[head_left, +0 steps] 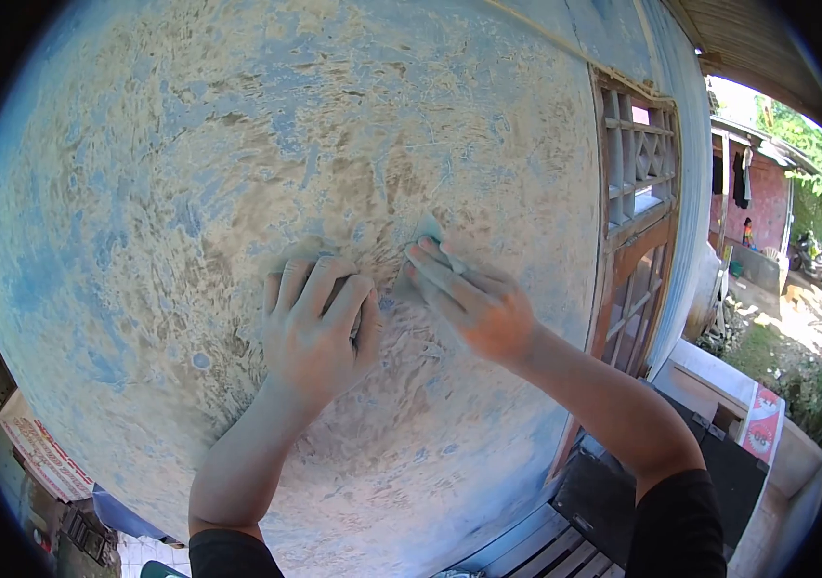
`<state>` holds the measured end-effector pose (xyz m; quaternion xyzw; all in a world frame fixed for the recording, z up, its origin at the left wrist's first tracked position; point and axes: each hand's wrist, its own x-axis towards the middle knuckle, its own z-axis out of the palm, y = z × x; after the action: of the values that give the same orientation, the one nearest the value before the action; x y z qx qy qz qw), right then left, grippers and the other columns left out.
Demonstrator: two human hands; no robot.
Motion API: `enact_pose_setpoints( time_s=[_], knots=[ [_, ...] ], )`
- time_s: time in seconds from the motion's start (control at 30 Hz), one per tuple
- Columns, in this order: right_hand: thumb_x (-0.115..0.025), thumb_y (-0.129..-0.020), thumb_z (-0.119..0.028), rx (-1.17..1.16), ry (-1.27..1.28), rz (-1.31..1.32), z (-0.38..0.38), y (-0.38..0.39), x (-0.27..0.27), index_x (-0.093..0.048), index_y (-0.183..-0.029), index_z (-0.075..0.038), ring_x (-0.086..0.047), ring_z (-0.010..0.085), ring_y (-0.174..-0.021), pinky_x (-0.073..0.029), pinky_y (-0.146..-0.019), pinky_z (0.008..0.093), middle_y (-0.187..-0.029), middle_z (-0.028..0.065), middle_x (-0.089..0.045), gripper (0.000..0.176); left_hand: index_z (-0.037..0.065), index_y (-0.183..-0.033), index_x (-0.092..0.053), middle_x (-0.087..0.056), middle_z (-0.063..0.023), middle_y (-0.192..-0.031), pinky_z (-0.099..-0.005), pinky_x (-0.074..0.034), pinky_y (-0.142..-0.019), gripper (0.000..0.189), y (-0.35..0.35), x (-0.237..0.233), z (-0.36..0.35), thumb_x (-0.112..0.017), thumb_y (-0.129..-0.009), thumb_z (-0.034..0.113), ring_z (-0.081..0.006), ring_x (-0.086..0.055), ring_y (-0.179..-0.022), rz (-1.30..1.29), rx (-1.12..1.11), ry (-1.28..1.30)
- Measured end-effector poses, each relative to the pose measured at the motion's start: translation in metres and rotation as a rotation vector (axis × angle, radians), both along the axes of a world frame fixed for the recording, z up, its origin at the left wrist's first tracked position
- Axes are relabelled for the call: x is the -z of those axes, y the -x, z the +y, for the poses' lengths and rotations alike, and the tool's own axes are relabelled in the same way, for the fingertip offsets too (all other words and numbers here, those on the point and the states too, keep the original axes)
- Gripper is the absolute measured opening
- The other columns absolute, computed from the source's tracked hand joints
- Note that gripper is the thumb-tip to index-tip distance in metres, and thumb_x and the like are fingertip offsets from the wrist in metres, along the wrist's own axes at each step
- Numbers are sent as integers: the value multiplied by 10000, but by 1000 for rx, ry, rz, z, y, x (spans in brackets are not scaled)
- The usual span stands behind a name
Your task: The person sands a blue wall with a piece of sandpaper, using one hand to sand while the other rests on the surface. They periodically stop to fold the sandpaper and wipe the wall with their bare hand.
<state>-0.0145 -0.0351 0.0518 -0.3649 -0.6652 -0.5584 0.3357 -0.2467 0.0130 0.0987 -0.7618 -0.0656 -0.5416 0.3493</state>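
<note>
A wall (pixel 189 173) with patchy, worn blue and whitish paint fills most of the head view. My left hand (pixel 321 328) is against it near the centre, fingers bent and curled round something dark that is mostly hidden under the palm. To its right, my right hand (pixel 473 303) presses a small pale blue-green piece (pixel 429 227) to the wall; only its upper edge shows beyond the fingertips. The two hands are apart, at about the same height.
A wooden-framed window (pixel 638 154) with lattice is right of the wall. Below it are a slatted bench (pixel 546 544) and a black box (pixel 608 501). A printed carton (pixel 40 448) is at lower left. Outside on the right stand a pink building (pixel 765 188) and plants.
</note>
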Motion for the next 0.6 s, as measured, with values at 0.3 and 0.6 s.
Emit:
enact_pose_setpoints(
  time_s=[0.3, 0.6],
  knots=[
    [-713, -912, -45, 65, -69, 205, -6, -3, -15, -735, -1315, -57, -653, 254, -1352, -534, -1160, 357, -1443, 91, -690, 403, 116, -1004, -705, -646, -60, -1114, -447, -442, -867, 183, 7, 1, -1, -752, -828, 95, -308, -611, -1023, -14, -29, 0],
    [-742, -901, -75, 108, -34, 136, -12, -14, -38, -723, -1325, -36, -674, 267, -1309, -558, -1123, 363, -1433, 100, -691, 425, 148, -1172, -721, -632, -63, -1339, -481, -447, -967, 330, 43, -7, -5, -748, -844, 123, -318, -591, -1197, 25, -163, 14]
  ],
)
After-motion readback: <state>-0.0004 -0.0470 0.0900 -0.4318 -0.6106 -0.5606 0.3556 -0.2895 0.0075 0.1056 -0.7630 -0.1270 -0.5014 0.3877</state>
